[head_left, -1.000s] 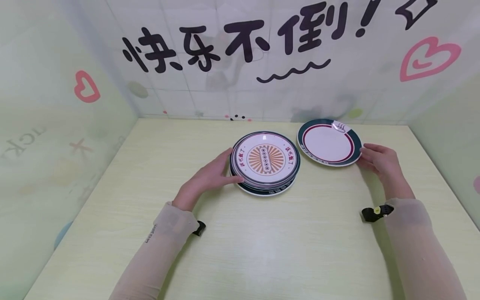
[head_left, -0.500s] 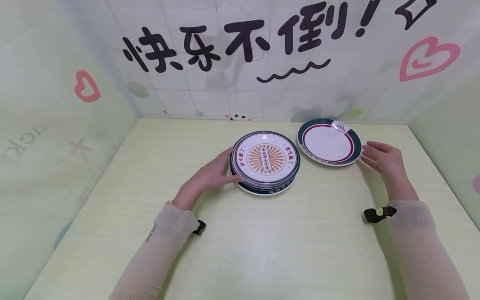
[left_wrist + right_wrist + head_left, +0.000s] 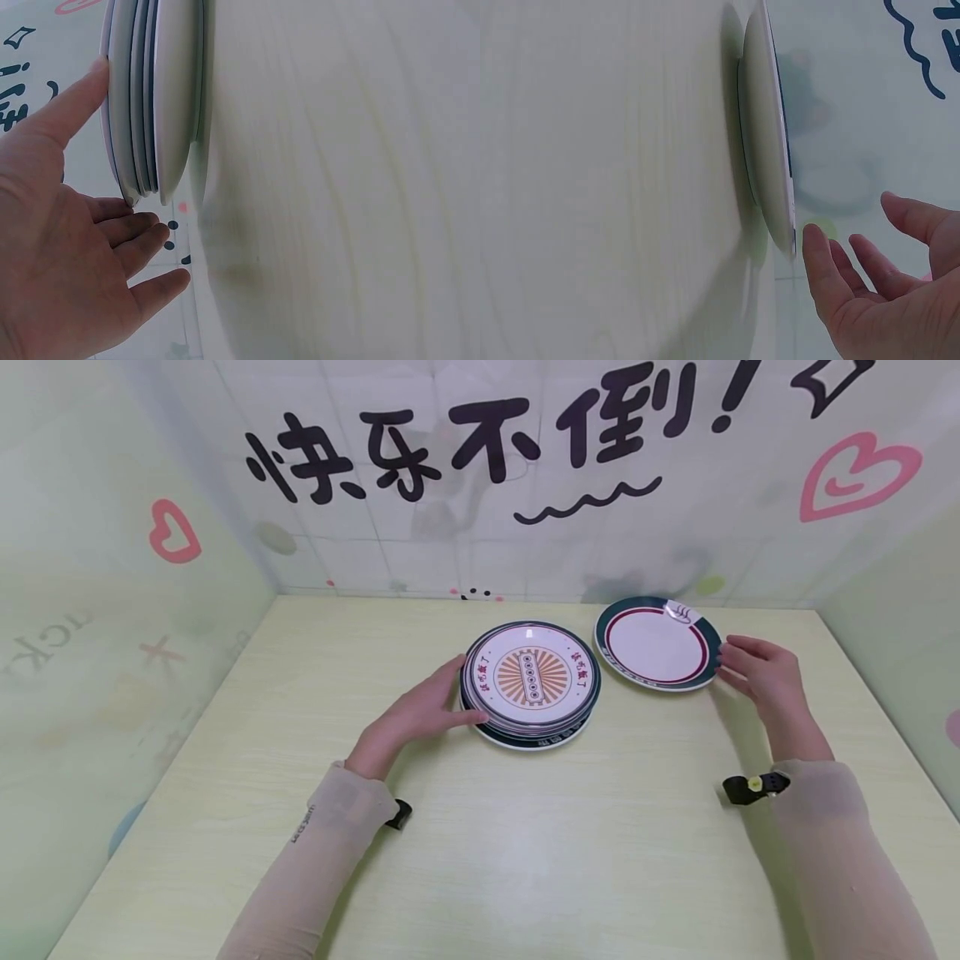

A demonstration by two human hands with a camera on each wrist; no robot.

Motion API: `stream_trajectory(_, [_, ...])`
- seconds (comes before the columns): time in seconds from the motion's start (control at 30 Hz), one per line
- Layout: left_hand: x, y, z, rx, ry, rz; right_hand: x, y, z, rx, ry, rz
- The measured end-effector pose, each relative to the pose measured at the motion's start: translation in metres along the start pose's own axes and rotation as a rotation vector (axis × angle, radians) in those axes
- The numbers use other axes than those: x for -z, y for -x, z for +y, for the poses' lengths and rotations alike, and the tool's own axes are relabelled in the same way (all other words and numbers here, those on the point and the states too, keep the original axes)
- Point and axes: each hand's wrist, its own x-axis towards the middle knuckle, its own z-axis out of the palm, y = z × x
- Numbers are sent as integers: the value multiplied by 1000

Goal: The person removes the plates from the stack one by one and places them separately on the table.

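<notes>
In the head view, a stack of plates (image 3: 532, 639) stands toward the back of the table; its top plate is white with an orange sunburst print. My left hand (image 3: 422, 708) touches the stack's left side, thumb and index finger at the rim, the other fingers loosely extended. Side-on in the left wrist view, several plate edges (image 3: 174, 90) show. Right of the stack lies a single white plate (image 3: 656, 643) with a green rim and red ring. My right hand (image 3: 767, 683) is at its right edge, fingers loosely bent; in the right wrist view the fingertips (image 3: 815, 236) sit just off the rim.
Both plate groups sit on a pale wood-grain table (image 3: 555, 852). Behind them rises a white wall (image 3: 360, 560) with black lettering and pink hearts. Side walls bound the table at left and right. Each wrist wears a black strap device (image 3: 753, 787).
My right hand drew slightly away from the single plate's edge, then came back toward it. The left hand, the stack and the single plate look unmoved.
</notes>
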Motion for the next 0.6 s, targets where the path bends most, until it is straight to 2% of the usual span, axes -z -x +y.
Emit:
stream_trajectory(0.23, [0,0,-1,-7,-10,0,-9,2,-3,14,2,-16])
stream_trajectory(0.6, [0,-1,-1,-1,-12,-3,-22,3,-4,45,-103,-62])
